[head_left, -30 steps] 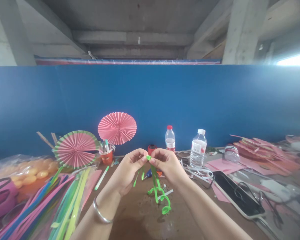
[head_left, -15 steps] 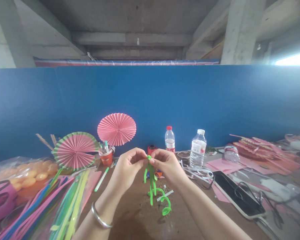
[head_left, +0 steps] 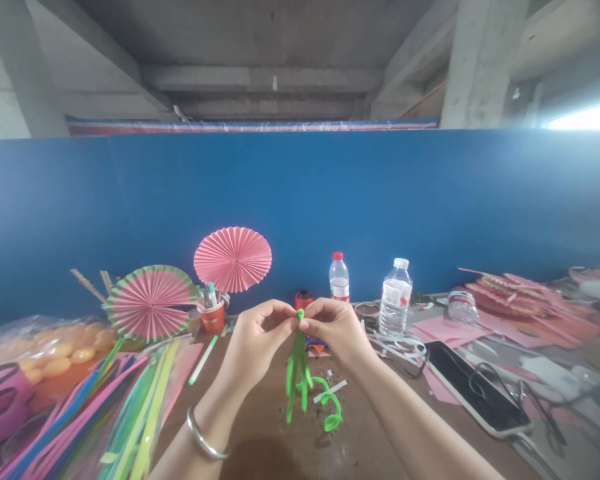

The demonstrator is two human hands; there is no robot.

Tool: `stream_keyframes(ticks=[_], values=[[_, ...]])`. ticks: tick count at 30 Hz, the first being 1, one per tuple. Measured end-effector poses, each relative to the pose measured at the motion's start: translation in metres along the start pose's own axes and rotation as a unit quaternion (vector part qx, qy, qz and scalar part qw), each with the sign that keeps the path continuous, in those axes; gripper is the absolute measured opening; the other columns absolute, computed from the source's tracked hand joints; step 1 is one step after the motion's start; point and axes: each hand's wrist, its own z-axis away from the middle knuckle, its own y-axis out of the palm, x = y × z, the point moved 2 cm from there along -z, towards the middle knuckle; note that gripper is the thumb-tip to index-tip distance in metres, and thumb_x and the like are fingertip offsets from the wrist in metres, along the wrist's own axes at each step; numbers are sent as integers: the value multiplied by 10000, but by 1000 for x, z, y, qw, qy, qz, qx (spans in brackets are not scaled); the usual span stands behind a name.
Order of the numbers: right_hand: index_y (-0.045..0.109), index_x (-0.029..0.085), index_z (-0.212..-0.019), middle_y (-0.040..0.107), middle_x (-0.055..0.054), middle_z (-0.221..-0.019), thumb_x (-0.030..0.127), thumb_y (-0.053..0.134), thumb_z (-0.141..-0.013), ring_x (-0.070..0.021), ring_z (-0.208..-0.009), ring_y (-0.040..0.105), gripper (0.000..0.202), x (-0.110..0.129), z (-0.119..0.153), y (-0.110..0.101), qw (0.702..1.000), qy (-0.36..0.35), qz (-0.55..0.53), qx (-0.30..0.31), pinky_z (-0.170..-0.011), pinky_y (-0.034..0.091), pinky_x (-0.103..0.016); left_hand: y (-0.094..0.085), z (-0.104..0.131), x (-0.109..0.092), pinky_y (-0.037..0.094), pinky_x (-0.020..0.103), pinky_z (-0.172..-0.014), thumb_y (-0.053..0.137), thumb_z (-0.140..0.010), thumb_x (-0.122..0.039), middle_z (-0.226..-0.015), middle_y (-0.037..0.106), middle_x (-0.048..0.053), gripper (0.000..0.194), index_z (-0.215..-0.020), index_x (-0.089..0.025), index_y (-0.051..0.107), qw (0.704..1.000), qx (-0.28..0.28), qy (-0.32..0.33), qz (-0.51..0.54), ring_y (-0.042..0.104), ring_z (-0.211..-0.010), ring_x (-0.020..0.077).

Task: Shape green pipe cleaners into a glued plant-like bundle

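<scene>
Both hands meet at the middle of the view above the brown table (head_left: 260,440). Between the fingertips of my left hand (head_left: 261,337) and my right hand (head_left: 336,333) is the top of a bundle of bright green pipe cleaners (head_left: 297,373). Each hand pinches it with thumb and forefinger, and its several fuzzy strands dangle downward. Behind and below them, a coiled green pipe cleaner (head_left: 333,421) lies on the tabletop beside a white paper scrap (head_left: 331,392). My left wrist wears a silver bangle (head_left: 205,437).
Left are loose coloured pipe cleaners (head_left: 125,413), a marker (head_left: 203,360), pink paper fans (head_left: 233,259) and a red cup of pens (head_left: 213,317). Water bottles (head_left: 396,300) stand at the back. On the right lie a phone (head_left: 477,390), cables and pink paper (head_left: 443,331).
The dangling green strands have swung and turned, now hanging closer together and slightly further left. Both hands keep their pinch in nearly the same place.
</scene>
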Motion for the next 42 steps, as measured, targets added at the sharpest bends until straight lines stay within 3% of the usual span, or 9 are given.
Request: stream_keyframes(ticks=[7,12,20,27,31,37,42], values=[[579,152,-651,524,42,-522,343,761,-559,-69,-448,468,280,-2,4,5,1000,25,18,-2,-394,385,-172,1,-2,4,437,221,-606,636,-691,-264,-666,614,-3,119,-737,-159,603,998,1,-24,49,564,-639,125],[560,154,-639,472,50,-514,344,740,-599,-53,-432,413,265,-1,6,7,1000,3,-10,9,-369,350,-156,1,-2,2,434,226,-611,637,-694,-277,-668,620,5,132,-741,-156,615,999,10,-19,44,561,-643,128],[554,152,-641,504,46,-506,373,750,-573,-60,-423,439,304,-4,4,5,1000,15,-1,-15,-388,368,-172,0,1,-1,466,246,-631,663,-674,-276,-696,685,20,135,-744,-163,681,999,-31,-17,18,608,-669,161],[547,175,-682,533,54,-538,354,757,-571,-60,-428,449,298,-1,3,2,1000,4,-19,1,-417,391,-188,2,-1,-2,481,231,-698,687,-664,-235,-756,704,9,109,-758,-180,694,995,27,-15,90,625,-735,152],[542,175,-671,520,57,-522,371,746,-578,-62,-415,439,298,2,4,3,1000,7,-9,-5,-403,382,-193,4,-2,4,488,244,-670,715,-628,-234,-744,704,18,155,-764,-166,683,993,16,-31,110,626,-702,155],[609,165,-702,574,18,-583,307,688,-650,-97,-509,515,171,9,6,4,996,-29,75,-28,-489,429,-218,5,-1,3,476,238,-643,678,-663,-229,-691,685,18,112,-741,-151,658,995,2,-32,93,614,-663,146],[589,167,-669,514,35,-542,255,596,-725,-82,-479,464,104,11,8,4,982,-60,173,-39,-455,373,-201,6,4,-8,463,230,-683,606,-726,-219,-766,666,4,105,-824,-188,627,999,-39,26,7,607,-736,146]])
